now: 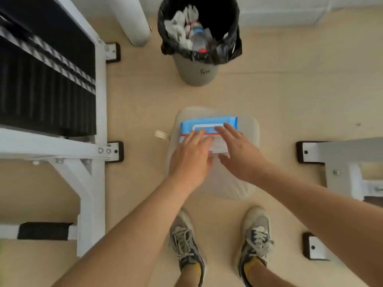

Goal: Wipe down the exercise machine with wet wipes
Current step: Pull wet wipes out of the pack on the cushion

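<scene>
- Head view, looking straight down: pale beige floor (290,90), looks like a gym corner.
- On the left is the exercise machine (99,104), a white bolted metal frame with a black weight stack (41,90) inside it and black-edged foot plates on the floor.
- On the right edge there's a second white frame (339,154) with the same kind of feet.
- Up top is a grey trash bin (196,73) with a black liner, holding crumpled white wipes (176,27) and a plastic bottle (198,36). A white post (132,19) stands just left of it.
- The wet wipes pack (207,122), blue with a white label, lies flat on a white bag (246,133) on the floor, between the bin and the person's grey sneakers (184,241).
- The left hand (190,160) is palm down with its fingers laid fairly straight over the near half of the pack, not curled round anything.
- The right hand (242,156) is spread wide, thumb out to the side, fingertips on the pack's label next to the left fingers.
- Both forearms are bare and stretched forward and down.
</scene>
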`<state>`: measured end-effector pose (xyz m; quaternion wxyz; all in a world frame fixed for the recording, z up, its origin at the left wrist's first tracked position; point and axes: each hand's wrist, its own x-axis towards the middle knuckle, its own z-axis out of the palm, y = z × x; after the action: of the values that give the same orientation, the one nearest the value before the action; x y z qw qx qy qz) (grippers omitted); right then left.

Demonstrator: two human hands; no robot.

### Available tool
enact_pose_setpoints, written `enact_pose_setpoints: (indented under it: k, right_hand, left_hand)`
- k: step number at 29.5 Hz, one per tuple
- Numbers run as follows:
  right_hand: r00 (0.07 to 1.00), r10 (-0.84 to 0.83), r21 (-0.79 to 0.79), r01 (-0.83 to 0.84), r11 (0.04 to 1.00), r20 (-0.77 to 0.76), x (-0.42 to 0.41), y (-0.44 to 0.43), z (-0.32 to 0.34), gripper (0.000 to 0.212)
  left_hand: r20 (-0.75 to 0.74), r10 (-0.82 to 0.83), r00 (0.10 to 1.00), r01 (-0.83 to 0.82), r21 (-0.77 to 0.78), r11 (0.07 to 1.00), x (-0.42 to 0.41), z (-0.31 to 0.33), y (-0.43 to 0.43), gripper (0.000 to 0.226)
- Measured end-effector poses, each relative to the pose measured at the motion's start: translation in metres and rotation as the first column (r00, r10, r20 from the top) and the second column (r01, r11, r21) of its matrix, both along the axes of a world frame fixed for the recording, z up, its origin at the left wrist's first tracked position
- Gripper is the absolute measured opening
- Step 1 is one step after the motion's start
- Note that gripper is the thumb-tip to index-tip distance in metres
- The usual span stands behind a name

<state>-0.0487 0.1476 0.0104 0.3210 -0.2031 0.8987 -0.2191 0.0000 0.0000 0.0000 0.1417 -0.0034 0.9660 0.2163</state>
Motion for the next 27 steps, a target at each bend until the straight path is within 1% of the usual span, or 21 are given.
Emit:
enact_pose_setpoints:
  k: [2, 4, 6, 8, 9, 10, 11, 13, 14, 15, 16, 17, 19, 20, 21, 22, 23, 24, 25, 27]
  right_hand:
    - [0.995, -0.054, -0.069, 0.048, 0.996, -0.085, -0.007, -0.004, -0.019, 0.069]
    - [0.985, -0.080, -0.093, 0.066, 0.993, -0.154, -0.012, -0.006, -0.035, 0.064]
    - [0.976, -0.124, -0.124, 0.103, 0.987, -0.177, -0.017, 0.000, -0.051, 0.060]
    - [0.968, -0.188, -0.203, 0.153, 0.967, -0.164, -0.021, 0.008, -0.057, 0.061]
    - [0.966, -0.211, -0.236, 0.173, 0.956, -0.149, -0.023, 0.010, -0.060, 0.064]
    - [0.966, -0.224, -0.256, 0.185, 0.949, -0.130, -0.023, 0.011, -0.061, 0.069]
    - [0.966, -0.235, -0.266, 0.198, 0.943, -0.112, -0.023, 0.011, -0.063, 0.075]
    - [0.963, -0.253, -0.274, 0.220, 0.936, -0.091, -0.025, 0.011, -0.063, 0.086]
    - [0.965, -0.245, -0.275, 0.212, 0.938, -0.094, -0.025, 0.012, -0.063, 0.088]
    - [0.969, -0.213, -0.269, 0.173, 0.947, -0.128, -0.026, 0.014, -0.063, 0.085]
    - [0.969, -0.156, -0.247, 0.106, 0.963, -0.192, -0.027, 0.017, -0.063, 0.078]
    - [0.958, -0.084, -0.217, 0.024, 0.976, -0.274, -0.029, 0.020, -0.065, 0.066]
    - [0.922, 0.025, -0.199, -0.110, 0.974, -0.387, -0.039, 0.025, -0.068, 0.040]
    - [0.909, 0.060, -0.200, -0.155, 0.968, -0.412, -0.046, 0.027, -0.070, 0.031]
    - [0.899, 0.098, -0.194, -0.196, 0.961, -0.427, -0.052, 0.027, -0.071, 0.025]
    - [0.897, 0.144, -0.181, -0.237, 0.955, -0.417, -0.057, 0.025, -0.071, 0.022]
    - [0.901, 0.188, -0.168, -0.270, 0.948, -0.390, -0.060, 0.023, -0.070, 0.020]
    - [0.902, 0.229, -0.150, -0.301, 0.942, -0.366, -0.064, 0.021, -0.068, 0.018]
    - [0.908, 0.262, -0.134, -0.319, 0.938, -0.326, -0.071, 0.019, -0.064, 0.017]
    - [0.937, 0.288, -0.122, -0.315, 0.941, -0.197, -0.084, 0.015, -0.056, 0.015]
  left_hand:
    - [-0.024, 0.000, 1.000, -0.001, -0.041, 0.999, -0.013, -0.022, -0.005, 0.057]
    - [-0.050, -0.016, 0.999, 0.012, -0.067, 0.998, -0.022, -0.040, -0.013, 0.060]
    - [-0.107, -0.060, 0.992, 0.049, -0.102, 0.994, -0.023, -0.055, -0.015, 0.054]
    - [-0.215, -0.127, 0.968, 0.083, -0.204, 0.976, -0.024, -0.053, -0.016, 0.043]
    - [-0.229, -0.105, 0.968, 0.056, -0.208, 0.976, -0.028, -0.049, -0.017, 0.042]
    - [-0.230, -0.049, 0.972, 0.005, -0.188, 0.982, -0.034, -0.043, -0.020, 0.042]
    - [-0.201, 0.023, 0.979, -0.053, -0.141, 0.989, -0.042, -0.040, -0.023, 0.042]
    - [-0.214, 0.191, 0.958, -0.196, 0.001, 0.981, -0.057, -0.045, -0.030, 0.032]
    - [-0.219, 0.283, 0.934, -0.271, 0.086, 0.959, -0.064, -0.048, -0.032, 0.026]
    - [-0.225, 0.357, 0.907, -0.333, 0.138, 0.933, -0.069, -0.052, -0.033, 0.022]
    - [-0.233, 0.390, 0.891, -0.364, 0.146, 0.920, -0.072, -0.056, -0.032, 0.021]
    - [-0.250, 0.369, 0.895, -0.352, 0.113, 0.929, -0.074, -0.060, -0.031, 0.022]
    - [-0.353, 0.227, 0.908, -0.244, -0.003, 0.970, -0.075, -0.066, -0.032, 0.029]
    - [-0.430, 0.142, 0.892, -0.176, -0.040, 0.984, -0.076, -0.068, -0.033, 0.030]
    - [-0.498, 0.058, 0.865, -0.091, -0.042, 0.995, -0.077, -0.069, -0.035, 0.026]
    - [-0.527, -0.029, 0.849, 0.025, -0.015, 1.000, -0.076, -0.070, -0.036, 0.019]
    - [-0.522, -0.120, 0.845, 0.156, 0.026, 0.987, -0.070, -0.072, -0.036, 0.016]
    - [-0.499, -0.208, 0.841, 0.273, 0.060, 0.960, -0.064, -0.074, -0.035, 0.018]
    - [-0.454, -0.279, 0.846, 0.351, 0.081, 0.933, -0.059, -0.075, -0.035, 0.022]
    - [-0.378, -0.336, 0.863, 0.394, 0.086, 0.915, -0.054, -0.076, -0.036, 0.028]
